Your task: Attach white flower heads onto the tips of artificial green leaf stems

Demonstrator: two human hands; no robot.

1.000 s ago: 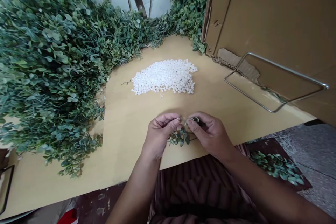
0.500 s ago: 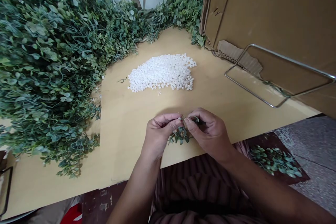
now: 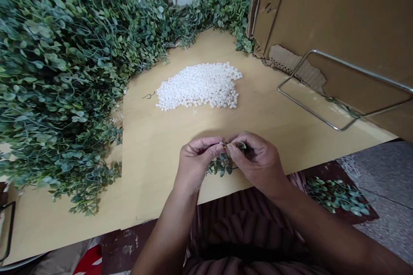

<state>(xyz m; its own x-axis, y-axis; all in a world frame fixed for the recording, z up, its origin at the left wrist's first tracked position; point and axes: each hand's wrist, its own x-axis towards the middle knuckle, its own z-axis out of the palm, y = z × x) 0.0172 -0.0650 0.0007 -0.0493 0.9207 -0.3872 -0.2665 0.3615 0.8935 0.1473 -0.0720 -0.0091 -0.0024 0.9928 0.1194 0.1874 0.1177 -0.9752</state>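
Both hands meet over the near edge of a pale wooden table point(image 3: 155, 154). My left hand point(image 3: 196, 161) is pinched closed at thumb and forefinger on something too small to make out. My right hand point(image 3: 258, 161) is closed on a small green leafy sprig point(image 3: 221, 166), whose leaves hang between the two hands. The fingertips of both hands touch at the sprig's top. A heap of small white flower pieces point(image 3: 201, 87) lies on the table beyond the hands, and one loose white piece point(image 3: 195, 112) sits just in front of the heap.
A large mass of green artificial foliage point(image 3: 64, 73) covers the table's left side and back. A cardboard box point(image 3: 335, 21) stands at the right with a metal wire frame point(image 3: 325, 120) against it. More green sprigs point(image 3: 335, 195) lie on the floor at the right.
The hands have stayed pinched together on the sprig, with only small finger movement. The view has tilted slightly, so the table contents sit a little higher in the picture.
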